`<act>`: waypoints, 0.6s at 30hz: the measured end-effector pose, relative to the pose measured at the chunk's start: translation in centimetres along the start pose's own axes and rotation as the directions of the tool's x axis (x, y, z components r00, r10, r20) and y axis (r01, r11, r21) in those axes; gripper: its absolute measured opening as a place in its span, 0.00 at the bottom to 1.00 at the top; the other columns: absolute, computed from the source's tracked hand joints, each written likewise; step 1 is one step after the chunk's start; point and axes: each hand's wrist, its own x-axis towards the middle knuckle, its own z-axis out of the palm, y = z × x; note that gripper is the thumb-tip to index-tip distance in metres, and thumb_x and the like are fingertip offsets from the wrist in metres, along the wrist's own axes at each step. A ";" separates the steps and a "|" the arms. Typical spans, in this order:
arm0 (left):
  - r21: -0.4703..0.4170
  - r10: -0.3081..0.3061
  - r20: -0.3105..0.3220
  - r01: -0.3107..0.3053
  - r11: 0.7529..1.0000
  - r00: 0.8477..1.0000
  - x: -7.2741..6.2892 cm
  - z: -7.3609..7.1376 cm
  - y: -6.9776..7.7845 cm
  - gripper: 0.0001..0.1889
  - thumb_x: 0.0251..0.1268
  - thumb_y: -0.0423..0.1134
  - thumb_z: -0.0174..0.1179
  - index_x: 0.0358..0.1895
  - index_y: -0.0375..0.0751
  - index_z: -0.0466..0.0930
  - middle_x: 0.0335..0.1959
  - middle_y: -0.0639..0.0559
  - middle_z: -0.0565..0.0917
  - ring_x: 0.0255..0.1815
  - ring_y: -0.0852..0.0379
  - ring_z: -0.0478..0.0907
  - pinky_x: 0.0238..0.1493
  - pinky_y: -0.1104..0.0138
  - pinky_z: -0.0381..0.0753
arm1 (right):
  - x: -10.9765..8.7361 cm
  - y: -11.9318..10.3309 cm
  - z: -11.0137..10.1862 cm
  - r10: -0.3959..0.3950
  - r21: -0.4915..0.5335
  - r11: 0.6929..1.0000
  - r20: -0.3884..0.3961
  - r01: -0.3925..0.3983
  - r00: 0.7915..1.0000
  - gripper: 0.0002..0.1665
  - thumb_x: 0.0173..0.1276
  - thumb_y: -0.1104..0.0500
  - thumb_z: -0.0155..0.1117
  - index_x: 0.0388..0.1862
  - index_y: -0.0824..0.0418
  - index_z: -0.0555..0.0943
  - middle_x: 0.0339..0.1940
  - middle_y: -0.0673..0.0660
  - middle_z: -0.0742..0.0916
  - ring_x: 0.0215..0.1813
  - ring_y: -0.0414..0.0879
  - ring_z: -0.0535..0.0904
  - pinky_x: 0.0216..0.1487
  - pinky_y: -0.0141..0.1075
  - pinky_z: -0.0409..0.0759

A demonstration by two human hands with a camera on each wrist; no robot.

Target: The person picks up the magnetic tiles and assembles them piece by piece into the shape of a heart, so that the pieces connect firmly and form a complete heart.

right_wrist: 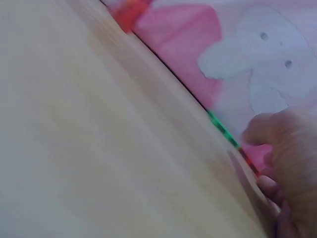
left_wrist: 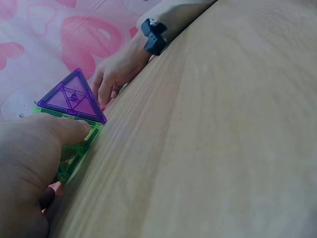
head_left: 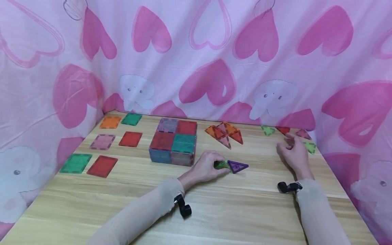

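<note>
The block of square tiles is the landmark: a low box of smooth, translucent plastic panels in red, green, purple and blue. It stands on the wooden tabletop, a smooth surface with pale, streaked grain.

My left hand is just to the near right of the block. Its thumb and fingers pinch the green piece, a glossy, translucent plastic part with a ribbed frame. Joined to it is the purple triangle, a straight-sided tile with a raised frame and inner ribs meeting at a small central ring. The green piece lies between the block and the purple triangle. The long axis of the joined pair runs roughly left to right; the sharp tip of the purple triangle points right, directly away from the block.

My right hand is well apart from my left, far to the right of the block. Its thumb and forefinger stand separated, fingers bent, beside the red triangle. I cannot tell whether the fingertips touch that tile. The light-green triangle lies nearer the block; the pink triangle lies farther from it. All three are flat, translucent and framed.
</note>
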 end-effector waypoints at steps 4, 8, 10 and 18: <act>-0.015 0.005 0.000 -0.005 1.000 1.000 0.1 0.1 0.0 0.13 0.71 0.47 0.79 0.31 0.52 0.85 0.30 0.63 0.82 0.37 0.62 0.72 0.41 0.71 0.69 | 1.2 0.8 -0.5 -0.057 -0.104 0.993 0.050 0.062 0.997 0.49 0.82 0.50 0.66 0.90 0.69 0.57 0.77 0.80 0.75 0.65 0.72 0.79 0.68 0.70 0.75; -0.033 0.000 0.006 0.001 0.999 1.000 0.1 0.1 0.1 0.14 0.72 0.47 0.79 0.30 0.52 0.83 0.30 0.61 0.80 0.36 0.62 0.71 0.40 0.71 0.69 | 1.8 1.0 -0.8 -0.095 -0.157 0.982 0.082 0.107 0.992 0.48 0.83 0.53 0.65 0.90 0.71 0.56 0.79 0.82 0.71 0.75 0.77 0.71 0.76 0.76 0.65; -0.035 -0.005 0.004 0.005 0.999 1.000 0.1 0.0 0.1 0.14 0.71 0.46 0.79 0.30 0.53 0.84 0.31 0.62 0.81 0.36 0.62 0.72 0.40 0.71 0.70 | 2.1 1.0 -0.8 -0.112 -0.171 0.977 0.098 0.128 0.989 0.47 0.84 0.54 0.64 0.90 0.72 0.57 0.82 0.82 0.68 0.80 0.80 0.64 0.79 0.76 0.60; -0.026 -0.010 0.014 0.010 1.000 1.000 0.0 -0.1 0.0 0.11 0.72 0.47 0.79 0.33 0.53 0.86 0.32 0.63 0.83 0.37 0.63 0.72 0.41 0.71 0.70 | 1.7 0.6 -0.3 -0.140 -0.195 0.968 0.107 0.159 0.984 0.39 0.85 0.55 0.59 0.84 0.77 0.65 0.81 0.85 0.66 0.82 0.83 0.57 0.81 0.75 0.56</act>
